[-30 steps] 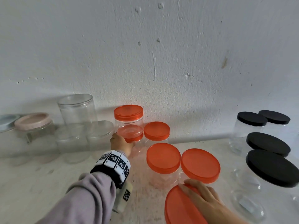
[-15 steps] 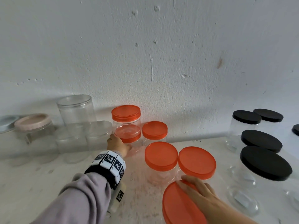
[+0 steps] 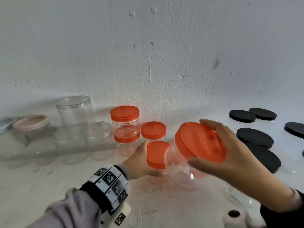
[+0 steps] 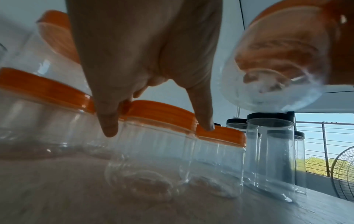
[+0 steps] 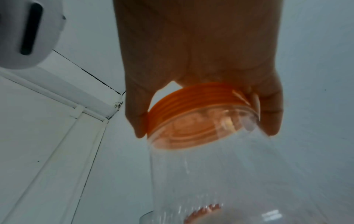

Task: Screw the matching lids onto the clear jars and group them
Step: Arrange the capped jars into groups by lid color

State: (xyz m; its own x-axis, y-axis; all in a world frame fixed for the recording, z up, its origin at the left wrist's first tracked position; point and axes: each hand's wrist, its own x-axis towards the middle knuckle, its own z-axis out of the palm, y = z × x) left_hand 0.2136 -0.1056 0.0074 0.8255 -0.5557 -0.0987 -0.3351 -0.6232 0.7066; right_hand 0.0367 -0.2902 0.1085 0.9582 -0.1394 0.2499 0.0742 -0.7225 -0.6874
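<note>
My right hand [image 3: 197, 142] grips a clear jar's orange lid [image 3: 199, 141] from above and holds the jar [image 3: 179, 168] tilted in the air over the table. The right wrist view shows thumb and fingers curled round the lid's ribbed rim [image 5: 191, 104]. My left hand [image 3: 141, 155] reaches with spread, fairly straight fingers to an orange-lidded jar [image 3: 157, 153] standing on the table. In the left wrist view its fingertips [image 4: 109, 128] hang in front of that jar's lid [image 4: 162, 113]; contact is unclear. Behind stand two stacked orange-lidded jars [image 3: 125, 122] and a small one [image 3: 153, 130].
Several black-lidded jars [image 3: 255, 137] stand at the right. Clear-lidded jars [image 3: 74, 111] and a pink-lidded jar [image 3: 31, 124] stand at the left against the white wall [image 3: 148, 55]. Bare tabletop [image 3: 156, 203] lies in front.
My right hand has lifted the front orange-lidded jar off the table and tilted it. My left hand has left the stacked jars at the back and moved right to the nearer jar.
</note>
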